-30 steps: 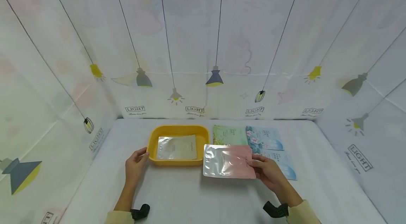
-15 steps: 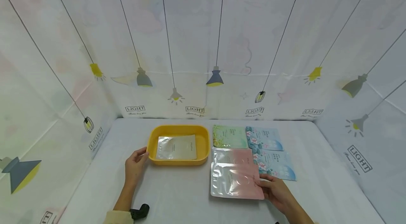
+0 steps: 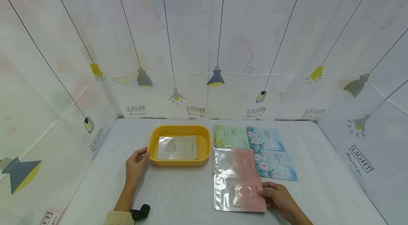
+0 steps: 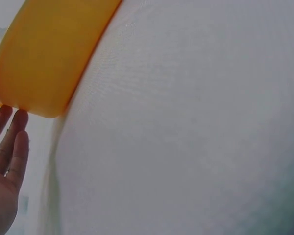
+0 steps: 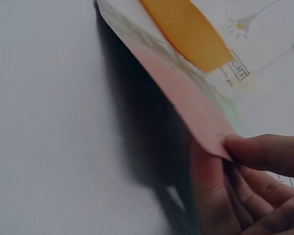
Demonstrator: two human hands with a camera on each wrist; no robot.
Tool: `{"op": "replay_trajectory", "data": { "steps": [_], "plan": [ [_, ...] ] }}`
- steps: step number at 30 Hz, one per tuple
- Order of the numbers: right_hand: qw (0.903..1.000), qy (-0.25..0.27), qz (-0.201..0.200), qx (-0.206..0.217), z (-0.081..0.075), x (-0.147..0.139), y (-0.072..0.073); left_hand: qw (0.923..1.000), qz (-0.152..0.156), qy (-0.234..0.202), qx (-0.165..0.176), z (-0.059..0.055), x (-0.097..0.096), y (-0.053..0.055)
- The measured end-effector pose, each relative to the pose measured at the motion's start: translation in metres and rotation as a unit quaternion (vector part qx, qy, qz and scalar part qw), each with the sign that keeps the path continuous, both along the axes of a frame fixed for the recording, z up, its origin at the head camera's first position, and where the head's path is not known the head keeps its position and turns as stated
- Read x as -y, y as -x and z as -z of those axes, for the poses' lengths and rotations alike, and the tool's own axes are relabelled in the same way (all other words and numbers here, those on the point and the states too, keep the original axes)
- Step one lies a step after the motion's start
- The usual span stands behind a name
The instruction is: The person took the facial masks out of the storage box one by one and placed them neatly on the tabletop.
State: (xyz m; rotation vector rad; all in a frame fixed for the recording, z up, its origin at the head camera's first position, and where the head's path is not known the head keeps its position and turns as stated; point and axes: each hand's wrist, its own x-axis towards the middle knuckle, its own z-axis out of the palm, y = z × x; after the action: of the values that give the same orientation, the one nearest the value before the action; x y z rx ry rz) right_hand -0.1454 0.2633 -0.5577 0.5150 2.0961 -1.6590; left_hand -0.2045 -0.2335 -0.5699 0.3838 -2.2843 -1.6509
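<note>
My right hand (image 3: 280,199) pinches the right edge of a pink and silver sheet mask packet (image 3: 237,195), thumb on top and fingers underneath. In the right wrist view this packet (image 5: 179,93) is seen edge-on, with a dark shadow below it. Just beyond it lies a second pink and silver packet (image 3: 231,159). My left hand (image 3: 136,165) touches the left end of a yellow tray (image 3: 204,147), which holds a pale silver packet (image 3: 178,148). From the left wrist, the fairly straight fingers (image 4: 20,147) meet the tray's wall.
A green packet (image 3: 231,137) lies right of the tray. Beside it are two blue flowered packets, one farther back (image 3: 266,138) and one nearer (image 3: 277,165). A white cloth (image 3: 178,196) covers the table, with printed curtains (image 3: 194,41) behind and at the sides.
My right hand has brought the pink packet down toward the table's front and slightly right, uncovering the second pink packet and the green one. My left hand stays at the tray.
</note>
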Motion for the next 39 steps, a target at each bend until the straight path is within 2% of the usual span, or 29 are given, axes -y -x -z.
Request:
{"op": "replay_trajectory", "data": {
  "steps": [4, 12, 21, 27, 32, 39],
  "plan": [
    [0.9988, -0.035, -0.034, -0.009, -0.003, 0.001, -0.001, 1.0, -0.002, 0.001, 0.0, -0.002, 0.0, 0.0],
    [0.9913, -0.125, -0.043, 0.006, -0.006, 0.002, 0.002, 1.0, -0.002, 0.001, 0.0, -0.001, 0.001, -0.001],
    [0.983, -0.169, -0.071, -0.009, -0.016, -0.006, 0.011, 0.9999, 0.01, -0.006, 0.0, 0.0, 0.002, -0.002],
    [0.9812, -0.158, -0.094, -0.058, -0.039, -0.011, 0.033, 0.9999, 0.011, -0.009, 0.0, -0.002, 0.002, -0.001],
    [0.98, -0.115, -0.115, -0.114, -0.061, -0.012, 0.05, 0.9999, 0.01, -0.01, -0.001, -0.003, 0.002, 0.0],
    [0.9759, -0.075, -0.13, -0.158, -0.076, -0.001, 0.074, 0.9998, 0.011, -0.014, -0.004, -0.002, 0.001, 0.0]
  ]
}}
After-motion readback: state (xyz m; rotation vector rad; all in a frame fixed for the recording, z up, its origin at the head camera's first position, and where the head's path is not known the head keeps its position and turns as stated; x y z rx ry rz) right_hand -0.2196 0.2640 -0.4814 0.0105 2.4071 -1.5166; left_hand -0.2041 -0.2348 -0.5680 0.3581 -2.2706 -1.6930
